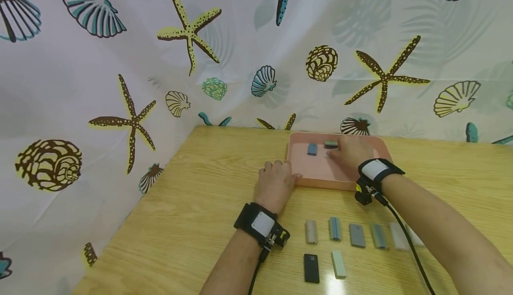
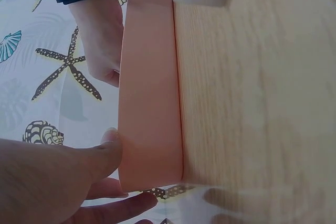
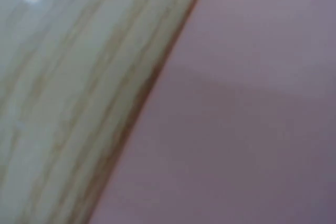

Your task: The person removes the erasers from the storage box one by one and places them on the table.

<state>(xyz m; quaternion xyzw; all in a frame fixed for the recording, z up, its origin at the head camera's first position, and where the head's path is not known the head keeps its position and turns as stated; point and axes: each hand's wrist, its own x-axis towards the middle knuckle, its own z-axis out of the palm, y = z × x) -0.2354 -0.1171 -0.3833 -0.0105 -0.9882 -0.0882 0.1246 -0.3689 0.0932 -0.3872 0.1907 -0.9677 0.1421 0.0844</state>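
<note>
A shallow pink tray (image 1: 322, 182) stands on the wooden table near the back cloth. My left hand (image 1: 276, 181) rests at its front left corner, thumb touching the near wall; in the left wrist view the tray wall (image 2: 149, 87) fills the middle, with the thumb (image 2: 107, 153) at its rim and the fingers loosely past the corner. Over the tray's inside, my right hand (image 1: 352, 152) pinches a small green-and-dark block (image 1: 331, 144) near the back wall; its far end is hidden by the fingers. A blue-grey block (image 1: 312, 149) lies left of it in the tray.
In front of the tray, a row holds a beige block (image 1: 311, 231), a blue striped one (image 1: 335, 229), a grey one (image 1: 357, 235), a grey-green one (image 1: 378, 236) and a white one (image 1: 399, 235). Nearer lie a black block (image 1: 311, 268) and a pale green one (image 1: 338, 264). Cables trail from both wrists.
</note>
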